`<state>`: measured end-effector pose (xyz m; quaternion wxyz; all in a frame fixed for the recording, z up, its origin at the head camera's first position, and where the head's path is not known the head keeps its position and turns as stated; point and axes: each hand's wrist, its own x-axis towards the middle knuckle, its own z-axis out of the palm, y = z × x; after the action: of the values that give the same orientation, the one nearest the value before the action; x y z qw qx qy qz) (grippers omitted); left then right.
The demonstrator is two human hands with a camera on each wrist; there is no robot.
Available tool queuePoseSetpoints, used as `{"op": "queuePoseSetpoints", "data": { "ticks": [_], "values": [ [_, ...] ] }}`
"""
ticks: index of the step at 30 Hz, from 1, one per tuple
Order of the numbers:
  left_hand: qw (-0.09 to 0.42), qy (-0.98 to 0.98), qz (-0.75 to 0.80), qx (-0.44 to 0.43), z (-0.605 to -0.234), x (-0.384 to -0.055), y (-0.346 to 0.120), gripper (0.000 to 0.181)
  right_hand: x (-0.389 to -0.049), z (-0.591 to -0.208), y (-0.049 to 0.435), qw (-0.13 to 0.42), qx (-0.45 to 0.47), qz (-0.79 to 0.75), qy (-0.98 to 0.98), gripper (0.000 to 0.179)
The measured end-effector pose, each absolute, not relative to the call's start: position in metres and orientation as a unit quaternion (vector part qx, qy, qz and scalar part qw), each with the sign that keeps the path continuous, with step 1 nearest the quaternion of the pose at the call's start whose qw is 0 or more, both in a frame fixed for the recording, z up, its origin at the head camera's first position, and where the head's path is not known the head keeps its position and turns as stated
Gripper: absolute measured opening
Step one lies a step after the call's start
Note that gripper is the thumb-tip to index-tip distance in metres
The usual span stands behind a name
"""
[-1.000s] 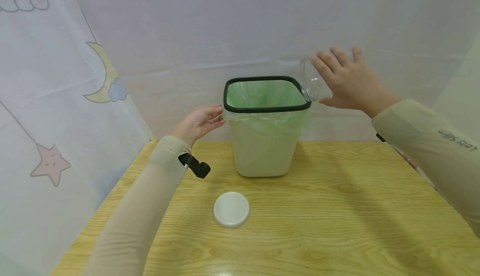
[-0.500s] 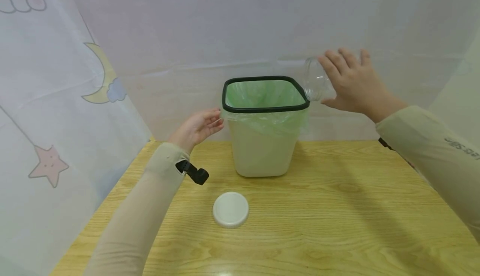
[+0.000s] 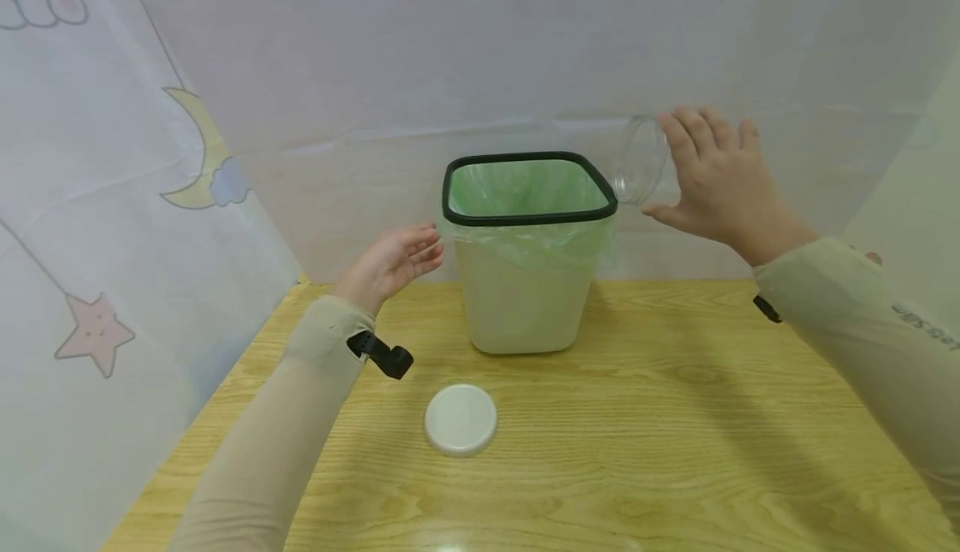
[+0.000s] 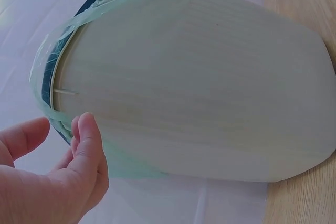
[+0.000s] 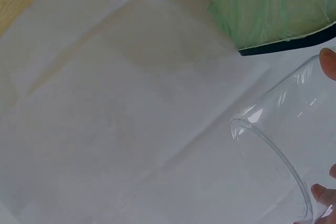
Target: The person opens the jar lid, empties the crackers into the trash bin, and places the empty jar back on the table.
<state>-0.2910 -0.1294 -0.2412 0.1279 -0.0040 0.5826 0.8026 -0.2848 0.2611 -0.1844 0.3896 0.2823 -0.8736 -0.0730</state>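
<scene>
My right hand [image 3: 720, 181] grips a clear, see-through jar [image 3: 641, 160], tilted on its side at the upper right of the bin. The jar's near end overlaps the bin's black rim [image 3: 531, 220] in the head view. In the right wrist view, the jar [image 5: 294, 114] shows nothing inside, with fingertips at its side. My left hand [image 3: 392, 267] is held beside the bin's left rim, its fingers loosely bent around nothing. The left wrist view shows this hand [image 4: 68, 169] close to the green bag edge folded over the bin [image 4: 199, 87]. A round white lid [image 3: 461, 419] lies on the table before the bin.
The cream bin [image 3: 525, 298], lined with a green bag [image 3: 525, 185], stands upright at the back of the wooden table [image 3: 600, 452]. Behind it hangs a pale cloth [image 3: 375, 52], printed with a moon and a star on the left.
My right hand has moved a little right and down with the jar. The left hand has sunk slightly, drawing a bit away from the rim. Bin and lid stay in place.
</scene>
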Motion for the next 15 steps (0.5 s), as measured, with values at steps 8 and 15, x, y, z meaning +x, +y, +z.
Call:
{"op": "queuePoseSetpoints", "data": {
  "ticks": [8,15],
  "values": [
    [0.113,0.613,0.782,0.015,-0.244,-0.286,-0.129,0.051,-0.282,-0.198,0.266,0.422,0.28,0.024,-0.862,0.106],
    [0.107,0.617,0.779,0.015,-0.247,-0.285,-0.129,0.051,-0.276,-0.207,0.265,0.44,0.278,0.051,-0.852,0.105]
  ]
}}
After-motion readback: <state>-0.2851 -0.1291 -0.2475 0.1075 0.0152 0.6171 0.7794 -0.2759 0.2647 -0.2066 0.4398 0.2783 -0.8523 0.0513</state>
